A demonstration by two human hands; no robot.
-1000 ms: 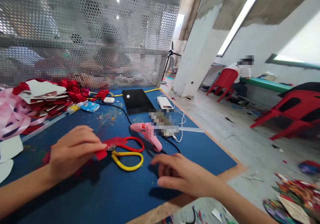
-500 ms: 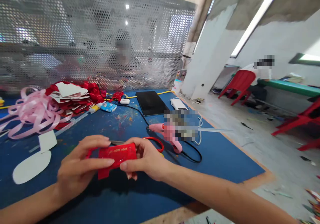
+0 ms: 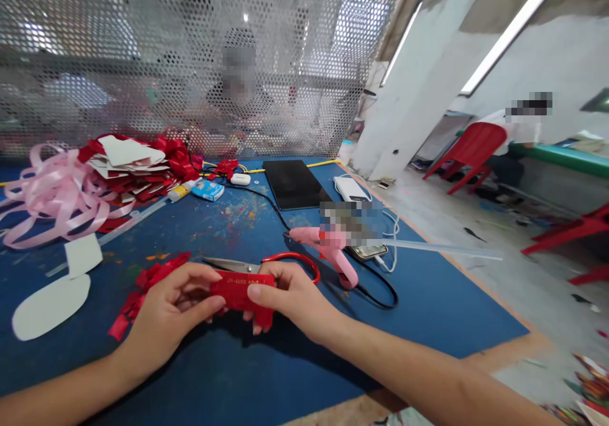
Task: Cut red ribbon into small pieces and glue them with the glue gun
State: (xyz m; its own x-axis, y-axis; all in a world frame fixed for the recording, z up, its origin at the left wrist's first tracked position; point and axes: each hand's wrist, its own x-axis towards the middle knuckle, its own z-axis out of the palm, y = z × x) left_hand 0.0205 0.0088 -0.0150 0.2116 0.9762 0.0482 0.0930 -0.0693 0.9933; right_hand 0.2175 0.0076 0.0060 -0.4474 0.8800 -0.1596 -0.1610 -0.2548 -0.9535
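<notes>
A short red ribbon piece [image 3: 242,291] with small gold print is stretched between my hands above the blue table. My left hand [image 3: 176,309] pinches its left end between thumb and fingers. At the other end, my right hand [image 3: 290,296] grips it with the thumb on the front, and a red flap hangs below. Just behind lie scissors [image 3: 233,265] with red handles, partly covered by my right hand. A heap of red ribbon pieces [image 3: 147,286] rests beyond my left hand, partly hidden by it.
A pink glue gun [image 3: 328,245] with a clear stick and black cord lies right of the scissors. Behind are a black tablet [image 3: 297,185] and white power bank [image 3: 352,189]. Pink ribbon [image 3: 57,191] and white card cutouts [image 3: 52,305] lie left. A perforated metal screen [image 3: 190,64] stands behind.
The ribbon piece has shifted right in view and turned, its flap now hanging at the right end. My left fingers have moved to its edge. The red heap behind my left hand shows more.
</notes>
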